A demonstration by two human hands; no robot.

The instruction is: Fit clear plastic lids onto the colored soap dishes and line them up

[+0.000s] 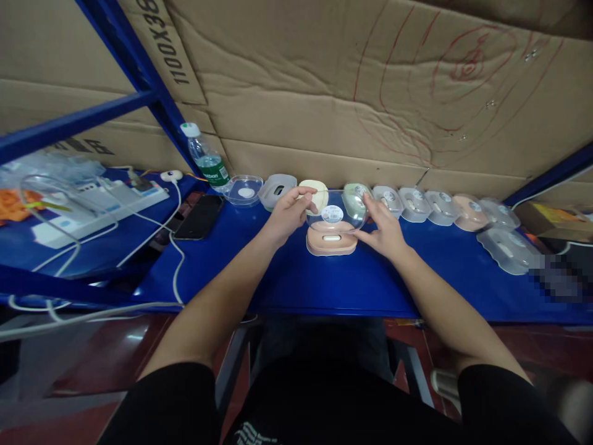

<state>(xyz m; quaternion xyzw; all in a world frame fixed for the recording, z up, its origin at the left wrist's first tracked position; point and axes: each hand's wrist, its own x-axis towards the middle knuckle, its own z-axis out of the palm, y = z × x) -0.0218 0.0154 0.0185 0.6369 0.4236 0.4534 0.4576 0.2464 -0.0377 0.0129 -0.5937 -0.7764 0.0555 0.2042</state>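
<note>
Between my two hands is a clear plastic lid (pixel 340 225) with a round printed label, tilted above a peach-coloured container (pixel 331 246) on the blue table. My left hand (pixel 291 213) pinches the lid's left edge. On the opposite edge, the thumb and fingers of my right hand (pixel 382 227) close on the lid. The peach container has a pale oval slot in its top. Behind the lid, partly covered by my left fingers, stands a cream container (pixel 319 196). A light green container (pixel 356 193) is just behind my right fingertips.
Along the cardboard wall (pixel 301 93) stand a water bottle (pixel 208 157), a loose clear lid (pixel 243 190), a grey container (pixel 278 190) and several lidded containers (pixel 414 204). A phone (pixel 200 217), a power strip (pixel 102 210) and white cables (pixel 178 266) lie left. Clear covers (pixel 504 247) lie right.
</note>
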